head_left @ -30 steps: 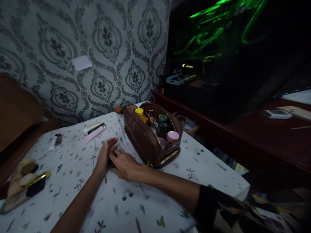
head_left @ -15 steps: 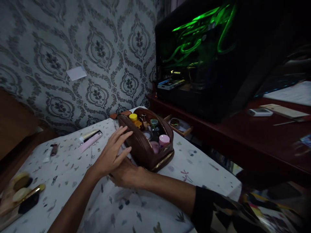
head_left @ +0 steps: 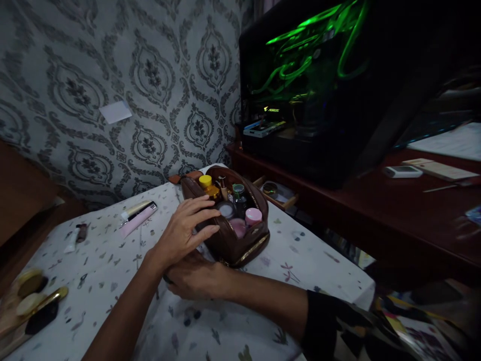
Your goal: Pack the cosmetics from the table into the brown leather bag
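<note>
A brown cosmetic bag (head_left: 210,240) stands unzipped on the patterned white cloth (head_left: 240,311). Inside it are a yellow-capped bottle (head_left: 206,183), a dark bottle (head_left: 239,198), a jar with a pink lid (head_left: 253,215) and other small containers. My left hand (head_left: 190,225) is open, its spread fingers reaching over the bag's near left rim. Below it, my right hand (head_left: 197,276) is closed beside the bag's near side, with the fingers partly hidden. Something small and dark shows at its left edge; I cannot make out what.
Pink and cream tubes (head_left: 139,220) lie left of the bag, with two smaller tubes (head_left: 77,236) farther left. Makeup items with a gold-handled brush (head_left: 47,303) sit at lower left. Right stand an open drawer (head_left: 289,200) and a dark red desk (head_left: 349,205) bearing a green-lit computer (head_left: 300,75).
My left hand has shifted right, with its fingertips now farther over the bag's rim. The right hand has moved slightly down and left. The bag stays in place.
</note>
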A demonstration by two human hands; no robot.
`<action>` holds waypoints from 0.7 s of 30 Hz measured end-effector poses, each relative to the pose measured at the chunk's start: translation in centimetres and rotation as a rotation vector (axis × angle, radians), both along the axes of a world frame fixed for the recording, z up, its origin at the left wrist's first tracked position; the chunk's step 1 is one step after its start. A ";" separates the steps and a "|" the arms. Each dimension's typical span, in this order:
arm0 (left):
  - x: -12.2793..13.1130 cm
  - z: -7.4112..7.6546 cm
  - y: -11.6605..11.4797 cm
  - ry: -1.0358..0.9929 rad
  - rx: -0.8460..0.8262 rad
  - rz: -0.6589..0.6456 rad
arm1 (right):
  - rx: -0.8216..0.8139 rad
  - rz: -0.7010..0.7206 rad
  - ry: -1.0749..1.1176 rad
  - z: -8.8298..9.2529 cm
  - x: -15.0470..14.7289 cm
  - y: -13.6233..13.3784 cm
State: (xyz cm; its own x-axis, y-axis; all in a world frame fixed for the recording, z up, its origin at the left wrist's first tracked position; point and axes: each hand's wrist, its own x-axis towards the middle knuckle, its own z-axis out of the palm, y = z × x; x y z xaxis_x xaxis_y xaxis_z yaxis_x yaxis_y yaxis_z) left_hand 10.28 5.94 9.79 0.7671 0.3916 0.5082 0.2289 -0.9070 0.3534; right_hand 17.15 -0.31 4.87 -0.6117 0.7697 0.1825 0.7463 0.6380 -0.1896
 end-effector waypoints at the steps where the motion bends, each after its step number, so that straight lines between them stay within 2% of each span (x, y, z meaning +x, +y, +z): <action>1: 0.2 -0.1 0.0 -0.009 0.007 0.007 | 0.000 0.006 0.008 0.0 0.0 0.0; 6: 0.5 -0.7 -0.1 0.043 -0.022 0.066 | -0.027 0.037 0.002 -0.6 0.1 0.1; 12: 0.6 -1.2 -0.1 0.115 -0.085 0.069 | 0.060 0.054 0.098 -1.7 0.4 0.0; 18: 0.3 -1.7 0.2 0.086 -0.124 0.059 | 0.030 0.116 0.001 -0.9 0.8 0.0; 21: 0.3 -2.0 0.2 0.065 -0.121 0.055 | -0.092 0.172 -0.010 -0.4 1.8 -0.1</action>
State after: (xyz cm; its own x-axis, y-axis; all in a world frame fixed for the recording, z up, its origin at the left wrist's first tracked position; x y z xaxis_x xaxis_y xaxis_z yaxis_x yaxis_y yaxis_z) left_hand 10.53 6.13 7.79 0.7725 0.4896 0.4043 0.3036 -0.8441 0.4420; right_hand 18.91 -0.44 4.43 -0.7371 0.6670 0.1089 0.6300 0.7365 -0.2463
